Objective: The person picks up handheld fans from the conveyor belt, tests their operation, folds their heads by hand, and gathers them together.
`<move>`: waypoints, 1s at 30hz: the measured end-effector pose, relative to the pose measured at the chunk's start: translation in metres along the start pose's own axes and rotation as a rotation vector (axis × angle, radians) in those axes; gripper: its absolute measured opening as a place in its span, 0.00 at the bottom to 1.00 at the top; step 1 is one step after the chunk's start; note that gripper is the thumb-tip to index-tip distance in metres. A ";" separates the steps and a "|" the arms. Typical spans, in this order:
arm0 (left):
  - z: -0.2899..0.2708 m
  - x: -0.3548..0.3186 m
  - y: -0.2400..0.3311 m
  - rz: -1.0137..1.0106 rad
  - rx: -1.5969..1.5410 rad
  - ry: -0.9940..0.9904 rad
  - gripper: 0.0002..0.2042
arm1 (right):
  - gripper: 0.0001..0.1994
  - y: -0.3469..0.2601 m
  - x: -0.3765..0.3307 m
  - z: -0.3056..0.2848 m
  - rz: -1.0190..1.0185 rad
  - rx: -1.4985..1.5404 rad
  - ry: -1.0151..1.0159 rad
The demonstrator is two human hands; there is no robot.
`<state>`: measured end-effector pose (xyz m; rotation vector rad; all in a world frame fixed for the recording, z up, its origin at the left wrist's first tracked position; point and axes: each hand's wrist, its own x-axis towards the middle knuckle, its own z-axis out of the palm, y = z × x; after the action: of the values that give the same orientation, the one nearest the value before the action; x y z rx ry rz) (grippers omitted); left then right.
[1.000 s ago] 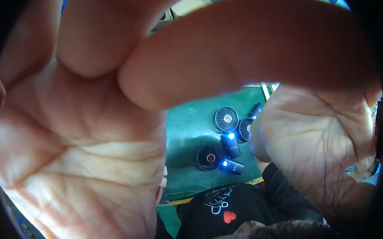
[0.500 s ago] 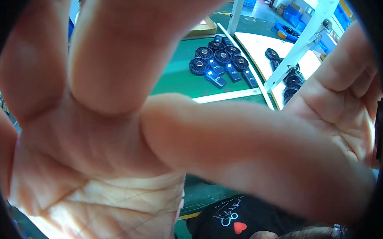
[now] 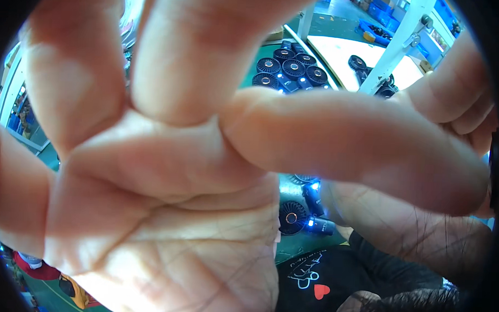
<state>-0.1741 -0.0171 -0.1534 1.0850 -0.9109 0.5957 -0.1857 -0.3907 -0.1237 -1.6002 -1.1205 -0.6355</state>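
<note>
My left hand (image 3: 166,191) fills most of the left and middle, very close, palm facing me. Its fingers are spread, one reaching across to the right, and nothing shows in it. At the right edge my right hand (image 3: 425,162) is partly covered by that finger; its palm shows and its fingers curve out of the picture, with no object visible. Beyond the hands, several black handheld fans stand grouped in a cluster (image 3: 294,68), with small lights lit. A nearer fan (image 3: 292,218) lies by the left palm's edge, its light on, beside another partly hidden fan (image 3: 312,199).
A white slanted post (image 3: 402,40) rises at the upper right, before a white board (image 3: 322,47) bearing more black fans (image 3: 358,63). Blue bins (image 3: 380,23) stand farther back. A black shirt (image 3: 291,300) with a red heart is at the bottom. A white frame (image 3: 15,104) stands far left.
My left hand has shifted right, and its sideways finger sits higher. The nearer lit fans now show below that finger. My right hand still stays at the right edge.
</note>
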 end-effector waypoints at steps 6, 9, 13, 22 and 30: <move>0.013 -0.013 -0.002 0.001 -0.051 -0.013 0.40 | 0.33 -0.020 -0.015 -0.007 0.011 -0.041 -0.001; 0.012 -0.016 -0.002 0.010 -0.065 -0.025 0.40 | 0.32 -0.023 -0.017 -0.004 0.003 -0.055 0.002; -0.004 0.000 -0.003 0.033 -0.061 -0.066 0.40 | 0.32 -0.012 -0.007 0.005 -0.032 -0.061 0.026; -0.002 -0.005 0.020 -0.013 0.044 -0.035 0.41 | 0.32 0.012 0.001 0.009 -0.026 0.071 0.010; 0.008 -0.022 0.042 -0.027 0.142 0.053 0.41 | 0.31 0.031 0.017 0.011 -0.028 0.197 -0.070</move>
<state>-0.2218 -0.0078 -0.1507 1.2010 -0.8165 0.6716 -0.1518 -0.3757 -0.1268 -1.4494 -1.2199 -0.4746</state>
